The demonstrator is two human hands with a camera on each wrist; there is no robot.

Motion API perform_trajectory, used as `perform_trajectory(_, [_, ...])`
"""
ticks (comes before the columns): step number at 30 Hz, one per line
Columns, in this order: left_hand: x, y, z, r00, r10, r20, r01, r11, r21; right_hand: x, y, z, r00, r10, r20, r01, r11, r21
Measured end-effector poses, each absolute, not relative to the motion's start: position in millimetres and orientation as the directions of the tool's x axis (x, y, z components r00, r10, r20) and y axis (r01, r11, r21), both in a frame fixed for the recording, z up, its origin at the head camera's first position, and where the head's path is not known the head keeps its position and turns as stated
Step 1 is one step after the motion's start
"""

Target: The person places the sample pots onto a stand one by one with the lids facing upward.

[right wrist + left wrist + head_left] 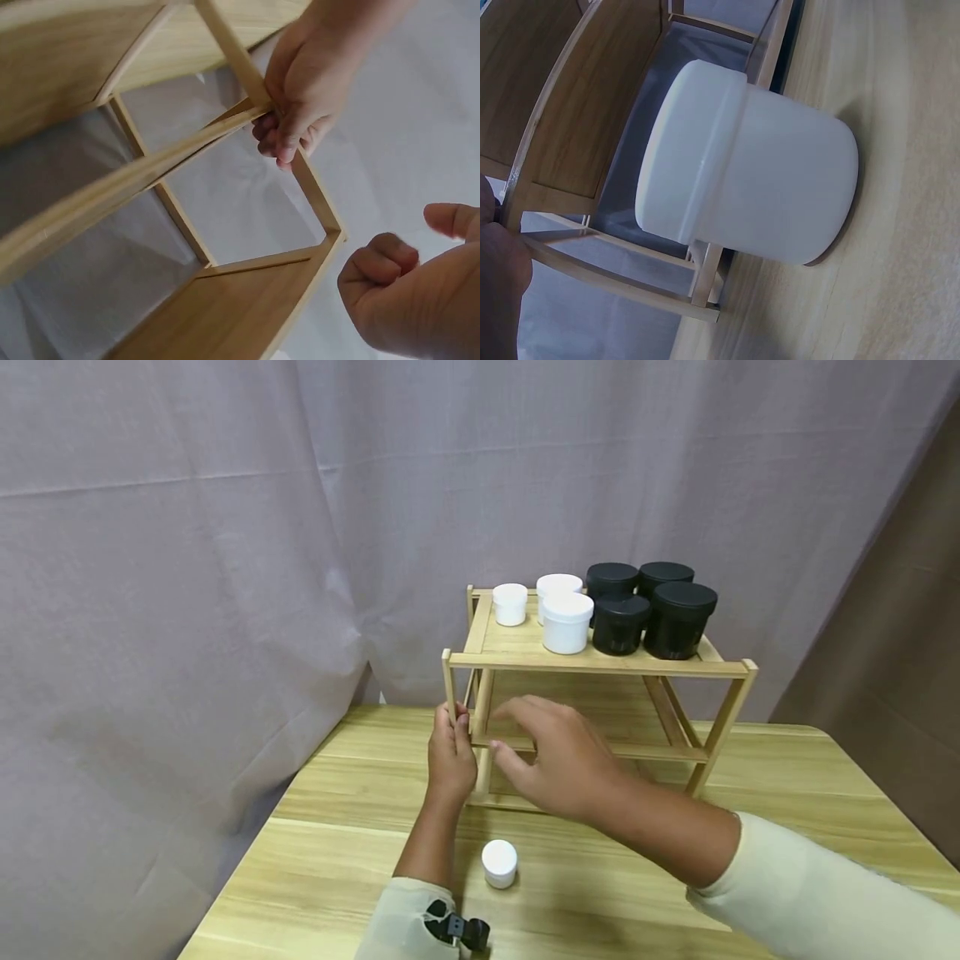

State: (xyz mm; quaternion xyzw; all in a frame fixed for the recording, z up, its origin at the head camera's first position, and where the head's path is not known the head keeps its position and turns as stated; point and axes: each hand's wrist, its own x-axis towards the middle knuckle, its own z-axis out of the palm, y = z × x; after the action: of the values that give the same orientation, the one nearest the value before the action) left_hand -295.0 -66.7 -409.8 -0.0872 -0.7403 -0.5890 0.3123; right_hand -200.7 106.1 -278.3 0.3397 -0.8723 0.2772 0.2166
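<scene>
A wooden tiered rack (592,662) stands on the table, and my left hand (452,756) grips its front left post. In the right wrist view the left hand (307,97) has its fingers curled round that post. My right hand (562,756) is in front of the rack's middle level, fingers loosely bent and thumb apart, holding nothing. The right wrist view shows this right hand (412,289) away from the wood. A small white lidded jar (499,863) stands upright on the table between my forearms; the left wrist view has the same jar (750,165) up close.
On the rack's top shelf stand white jars (567,622) at the left and middle, and several black jars (680,620) at the right. A grey curtain (225,568) hangs behind the wooden table (337,835). A brown curtain (885,593) hangs at the right.
</scene>
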Motion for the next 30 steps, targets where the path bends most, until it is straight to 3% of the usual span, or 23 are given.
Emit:
perform_trajectory(10, [-295, -69, -411, -0.808, -0.217, 0.548, 0.491, 0.267, 0.829, -198, 128, -298, -0.762, -0.382, 0.523, -0.647, 0.493, -0.582])
perform_trajectory(16, [-296, -70, -411, -0.809, -0.214, 0.547, 0.486, 0.280, 0.828, -196, 137, -319, -0.850, -0.343, 0.400, -0.518, 0.409, -0.751])
perform_trajectory(30, [-296, -69, -413, -0.803, -0.218, 0.555, 0.496, 0.273, 0.824, -194, 128, -372, -0.922, -0.380, 0.081, -0.211, 0.315, -0.925])
